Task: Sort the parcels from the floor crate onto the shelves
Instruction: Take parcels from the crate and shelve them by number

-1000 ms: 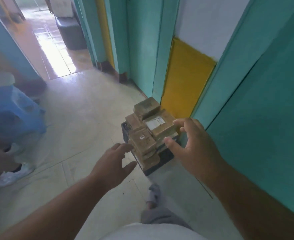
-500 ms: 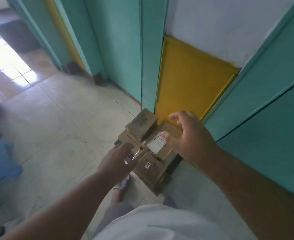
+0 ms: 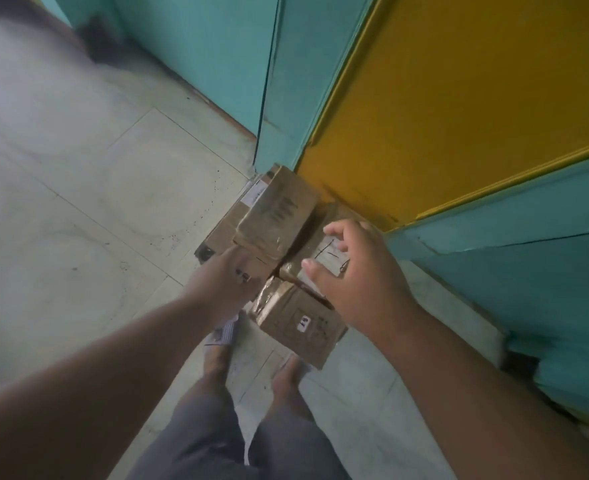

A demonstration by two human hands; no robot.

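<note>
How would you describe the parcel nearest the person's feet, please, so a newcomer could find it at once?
Find the yellow panel in the teal wall; a pile of brown parcels sits on the floor at its foot. The nearest parcel lies at the pile's front edge, set apart by a small white sticker on top.

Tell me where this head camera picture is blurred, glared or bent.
Head view: the left hand and the top-left floor are smeared by motion; the right hand is sharper; tape on the nearest parcel shows a soft shine; the yellow panel and teal wall edges lean from the wide lens; parcel labels are too soft to read.
</note>
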